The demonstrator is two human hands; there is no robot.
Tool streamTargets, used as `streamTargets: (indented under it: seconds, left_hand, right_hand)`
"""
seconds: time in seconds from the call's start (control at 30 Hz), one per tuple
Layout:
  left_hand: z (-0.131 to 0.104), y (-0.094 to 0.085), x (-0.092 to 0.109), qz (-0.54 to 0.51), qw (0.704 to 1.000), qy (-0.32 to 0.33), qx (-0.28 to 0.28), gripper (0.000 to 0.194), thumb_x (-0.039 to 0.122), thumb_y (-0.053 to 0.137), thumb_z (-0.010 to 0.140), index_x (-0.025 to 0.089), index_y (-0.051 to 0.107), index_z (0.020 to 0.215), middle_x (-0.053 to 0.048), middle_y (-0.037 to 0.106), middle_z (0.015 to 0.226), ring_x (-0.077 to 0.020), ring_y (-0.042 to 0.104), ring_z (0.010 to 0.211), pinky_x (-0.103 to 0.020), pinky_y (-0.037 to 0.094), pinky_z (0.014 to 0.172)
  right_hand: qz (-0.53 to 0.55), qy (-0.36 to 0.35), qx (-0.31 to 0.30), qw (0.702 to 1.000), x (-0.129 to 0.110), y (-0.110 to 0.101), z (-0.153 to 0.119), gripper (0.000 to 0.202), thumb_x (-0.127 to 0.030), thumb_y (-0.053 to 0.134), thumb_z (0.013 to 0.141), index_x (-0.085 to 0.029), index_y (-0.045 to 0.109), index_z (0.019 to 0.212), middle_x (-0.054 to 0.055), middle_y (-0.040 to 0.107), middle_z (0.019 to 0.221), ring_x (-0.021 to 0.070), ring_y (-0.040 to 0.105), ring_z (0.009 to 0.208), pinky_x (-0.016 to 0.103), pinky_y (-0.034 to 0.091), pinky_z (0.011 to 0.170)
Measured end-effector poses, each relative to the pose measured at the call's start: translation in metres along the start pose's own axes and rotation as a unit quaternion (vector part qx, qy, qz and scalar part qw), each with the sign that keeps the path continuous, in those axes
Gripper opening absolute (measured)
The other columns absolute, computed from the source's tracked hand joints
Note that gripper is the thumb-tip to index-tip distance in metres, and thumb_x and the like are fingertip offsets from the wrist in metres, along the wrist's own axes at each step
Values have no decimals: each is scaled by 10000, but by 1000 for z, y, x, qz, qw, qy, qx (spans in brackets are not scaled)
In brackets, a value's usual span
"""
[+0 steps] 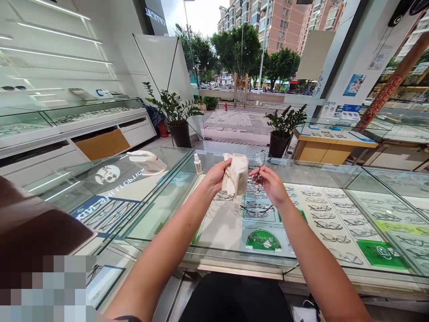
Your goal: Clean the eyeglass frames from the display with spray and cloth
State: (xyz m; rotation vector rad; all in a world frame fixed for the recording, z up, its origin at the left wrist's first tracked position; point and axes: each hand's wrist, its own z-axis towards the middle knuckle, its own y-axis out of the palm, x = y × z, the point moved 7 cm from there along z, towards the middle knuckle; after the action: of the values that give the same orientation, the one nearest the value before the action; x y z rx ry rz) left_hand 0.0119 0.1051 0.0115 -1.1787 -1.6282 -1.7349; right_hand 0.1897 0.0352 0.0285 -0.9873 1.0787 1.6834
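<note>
My left hand pinches a cream cleaning cloth, which hangs in folds above the glass counter. To its right, my right hand has its fingers closed on a thin-framed pair of eyeglasses. One round lens stands up above the fingers; the rest of the frame is partly hidden by the hand and the cloth. Left of the cloth, a small white bottle stands upright on the counter top.
Beneath my hands is a glass display case with rows of eyeglasses inside. A white object lies on the left counter. Potted plants stand beyond, before the window. A person's dark sleeve or hair fills the left edge.
</note>
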Motion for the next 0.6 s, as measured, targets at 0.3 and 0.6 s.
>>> streamTargets:
  seconds: [0.3,0.6]
  left_hand:
    - [-17,16,-9,-31,996,81,-34,175,268,749,905,139,660,983,-61,768,870,-215,753,886,-347,592,905]
    - [-35,35,-11,29,991,81,-106,460,552,828,809,186,646,1022,-12,701,758,-173,666,662,-280,541,622]
  right_hand:
    - [-17,32,-56,998,11,17,-3,221,-436,678,908,-224,725,870,40,744,989,177,602,850,304,415,744]
    - [-33,45,-46,997,19,20,-2,253,-471,696,889,-224,748,865,42,751,987,177,606,838,304,418,750]
